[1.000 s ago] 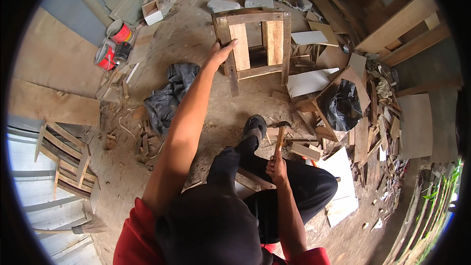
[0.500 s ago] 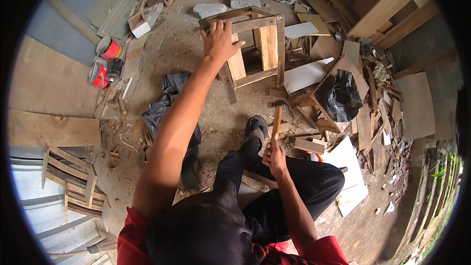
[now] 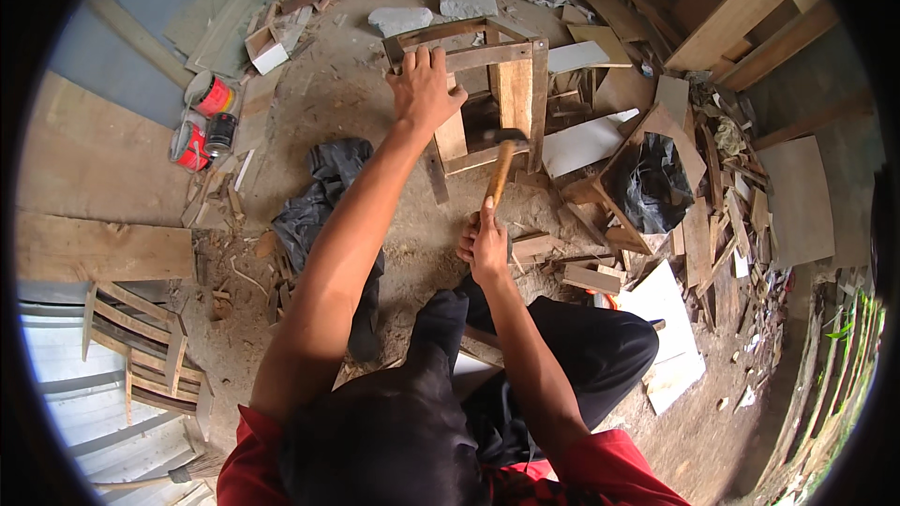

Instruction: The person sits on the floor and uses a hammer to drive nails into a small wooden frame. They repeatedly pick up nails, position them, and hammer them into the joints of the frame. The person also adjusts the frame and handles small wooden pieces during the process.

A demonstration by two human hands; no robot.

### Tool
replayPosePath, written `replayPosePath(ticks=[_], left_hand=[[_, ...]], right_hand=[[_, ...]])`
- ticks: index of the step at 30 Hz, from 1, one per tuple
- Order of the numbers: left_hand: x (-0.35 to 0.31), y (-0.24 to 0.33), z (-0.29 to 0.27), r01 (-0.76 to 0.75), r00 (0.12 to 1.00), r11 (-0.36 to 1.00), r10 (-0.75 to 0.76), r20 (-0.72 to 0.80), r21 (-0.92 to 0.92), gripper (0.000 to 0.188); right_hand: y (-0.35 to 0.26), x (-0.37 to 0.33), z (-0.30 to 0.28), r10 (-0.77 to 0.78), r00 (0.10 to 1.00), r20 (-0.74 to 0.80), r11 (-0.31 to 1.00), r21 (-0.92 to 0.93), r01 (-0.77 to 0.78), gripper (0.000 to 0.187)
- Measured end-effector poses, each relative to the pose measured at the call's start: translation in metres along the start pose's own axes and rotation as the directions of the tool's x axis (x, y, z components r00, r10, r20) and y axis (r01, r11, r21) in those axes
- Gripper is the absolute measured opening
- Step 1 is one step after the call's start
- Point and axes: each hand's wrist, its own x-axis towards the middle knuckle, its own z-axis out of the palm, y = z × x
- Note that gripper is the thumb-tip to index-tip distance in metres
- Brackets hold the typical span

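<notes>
A wooden stool frame (image 3: 514, 98) with legs and crossbars stands tilted on the dirt floor in front of me. My left hand (image 3: 427, 92) is closed over its near left corner, thumb sticking out to the right. In my right hand (image 3: 487, 242) is a hammer (image 3: 501, 174), gripped by its wooden handle. The dark hammer head is raised in front of the frame's lower crossbar, near its right leg; whether it touches the wood I cannot tell.
Red paint cans (image 3: 190, 143) and a black can (image 3: 221, 133) stand at the left. A black plastic bag (image 3: 656, 184) sits in a wooden box at the right, among wood scraps (image 3: 592, 278). Another dark plastic sheet (image 3: 323, 189) lies left of the frame. White blocks (image 3: 467, 2) lie beyond.
My right hand has moved up and to the left, bringing the hammer head to the frame. The frame has shifted slightly down and right, with my left hand still on its corner.
</notes>
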Motion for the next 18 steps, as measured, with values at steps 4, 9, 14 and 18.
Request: replayPosePath(ticks=[4,9,14,18], left_hand=[[-0.007,0.003,0.005,0.014,0.999,1.000,-0.015,-0.034,-0.021,0.061],[-0.018,-0.004,0.006,-0.042,0.996,0.998,0.038,-0.079,-0.049,0.057],[-0.013,-0.001,0.011,-0.072,0.988,0.994,0.060,-0.142,-0.079,0.058],[0.004,-0.023,0.023,-0.100,0.978,0.983,0.068,-0.199,-0.156,0.080]], right_hand=[[0.001,-0.006,0.006,0.058,0.996,0.062,0.998,0.011,-0.059,0.050],[0.002,-0.029,-0.010,0.075,0.995,0.064,0.994,-0.079,-0.070,0.052],[0.010,-0.036,-0.069,0.039,0.999,-0.020,0.995,-0.086,-0.040,0.054],[0.010,-0.043,-0.093,0.052,0.989,-0.139,0.996,-0.060,-0.061,0.054]])
